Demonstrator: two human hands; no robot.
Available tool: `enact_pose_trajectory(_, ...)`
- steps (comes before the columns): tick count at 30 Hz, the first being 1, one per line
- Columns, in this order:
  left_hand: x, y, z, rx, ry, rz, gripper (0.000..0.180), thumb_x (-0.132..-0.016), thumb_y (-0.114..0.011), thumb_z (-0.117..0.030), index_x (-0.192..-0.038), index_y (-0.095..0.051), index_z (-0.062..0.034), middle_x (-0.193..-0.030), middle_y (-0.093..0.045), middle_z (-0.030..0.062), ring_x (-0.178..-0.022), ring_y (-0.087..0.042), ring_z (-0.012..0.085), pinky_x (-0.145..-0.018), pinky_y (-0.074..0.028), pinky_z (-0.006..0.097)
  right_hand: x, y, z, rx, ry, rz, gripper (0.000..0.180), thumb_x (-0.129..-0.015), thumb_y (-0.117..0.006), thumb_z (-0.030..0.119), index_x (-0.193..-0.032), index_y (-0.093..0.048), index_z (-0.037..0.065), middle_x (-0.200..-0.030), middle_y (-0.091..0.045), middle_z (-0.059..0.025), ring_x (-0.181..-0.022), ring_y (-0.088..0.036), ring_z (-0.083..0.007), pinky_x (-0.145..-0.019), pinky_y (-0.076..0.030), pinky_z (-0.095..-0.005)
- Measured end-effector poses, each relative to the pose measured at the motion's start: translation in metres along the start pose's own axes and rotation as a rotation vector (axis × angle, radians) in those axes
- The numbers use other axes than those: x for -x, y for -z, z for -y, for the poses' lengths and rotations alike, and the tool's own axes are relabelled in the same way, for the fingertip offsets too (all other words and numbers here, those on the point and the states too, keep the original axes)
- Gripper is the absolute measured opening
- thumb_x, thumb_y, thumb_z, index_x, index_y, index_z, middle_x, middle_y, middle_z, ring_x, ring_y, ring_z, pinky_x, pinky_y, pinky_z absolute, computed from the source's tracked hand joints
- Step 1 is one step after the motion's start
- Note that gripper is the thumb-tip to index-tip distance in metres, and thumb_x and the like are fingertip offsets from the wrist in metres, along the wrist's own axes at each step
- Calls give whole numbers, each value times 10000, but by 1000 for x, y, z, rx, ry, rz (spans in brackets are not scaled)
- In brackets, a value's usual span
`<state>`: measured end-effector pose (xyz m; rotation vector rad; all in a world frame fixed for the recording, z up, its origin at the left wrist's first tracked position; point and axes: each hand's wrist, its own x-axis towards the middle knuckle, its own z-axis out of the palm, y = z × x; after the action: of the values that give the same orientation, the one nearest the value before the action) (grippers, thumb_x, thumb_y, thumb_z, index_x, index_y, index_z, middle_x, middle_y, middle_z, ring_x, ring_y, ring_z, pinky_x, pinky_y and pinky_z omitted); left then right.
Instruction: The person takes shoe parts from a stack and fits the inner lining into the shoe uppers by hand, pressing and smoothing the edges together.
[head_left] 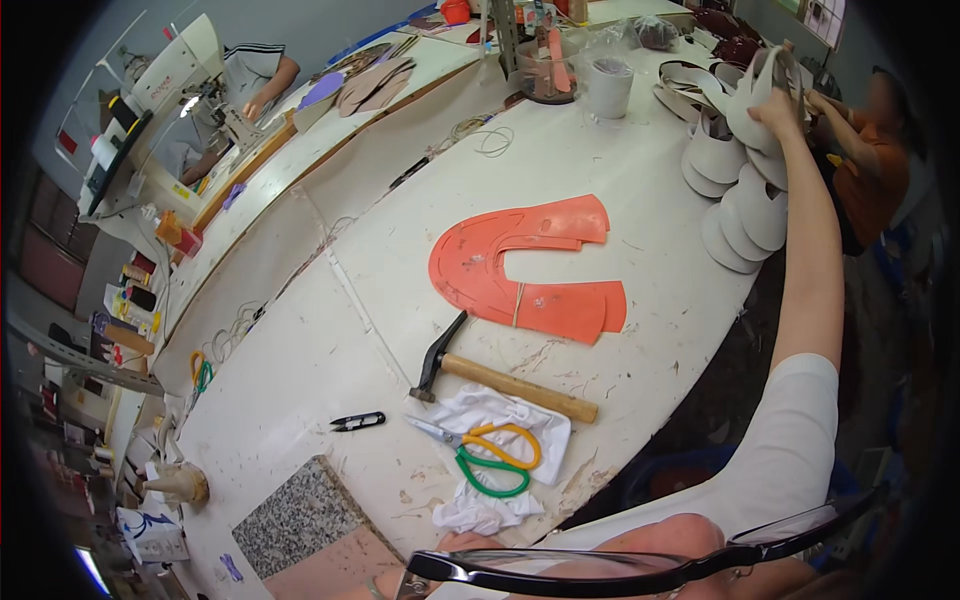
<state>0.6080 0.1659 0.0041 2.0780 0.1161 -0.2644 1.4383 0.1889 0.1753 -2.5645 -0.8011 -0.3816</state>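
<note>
At the far right of the table my right arm stretches out, and my right hand (778, 108) is closed around a pale grey curved upper piece (750, 112). More pale upper pieces (757, 210) stand in overlapping stacks beside and below it. Low in the view, my left hand (468, 541) is near a crumpled white cloth (485, 510); a black glasses frame (600, 572) covers much of it and its fingers are hidden. On the cloth lie scissors (505, 462) with yellow and green handles. A wooden-handled hammer (520, 386) rests beside them, below orange U-shaped templates (475, 262) held by a rubber band.
Black thread snips (358, 421) and a granite slab (300, 520) lie at the lower left. A white bucket (609, 88) stands at the back. One person sits by a sewing machine (185, 80) at the left; another, in orange (870, 190), is beyond my right hand.
</note>
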Motion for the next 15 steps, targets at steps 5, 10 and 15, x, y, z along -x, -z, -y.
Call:
enact_pose_trajectory(5, 7, 11, -24, -70, -27, 64, 423, -898, -584, -278, -1299, -571, -147, -1252, -563, 0, -1132, -519, 165, -938, -389, 364, 74, 41, 137, -575, 355, 81, 482, -749, -749, 312, -1083, -636, -16, -1006, -685, -148, -906, -653, -231, -822, -500, -351)
enact_pose_trajectory(10, 5, 43, -23, 901, 39, -413, 436, -1004, -490, -204, -1392, -424, -15, -1239, -577, 109, -1104, -576, 210, -926, -470, 359, 260, 73, 247, -648, 684, 734, 443, -819, -727, 318, -1124, -620, 16, -1006, -680, -69, -921, -623, -132, -815, -505, -304)
enact_pose_trajectory(15, 16, 85, -38, 1262, -105, -905, 666, -1002, -483, -355, -1510, -121, -121, -1450, -353, 124, -1225, -490, 300, -953, -442, 449, 451, 51, 320, -478, 1305, 1065, 320, -756, -736, 316, -919, -621, 67, -828, -617, -97, -786, -603, -266, -674, -442, -407)
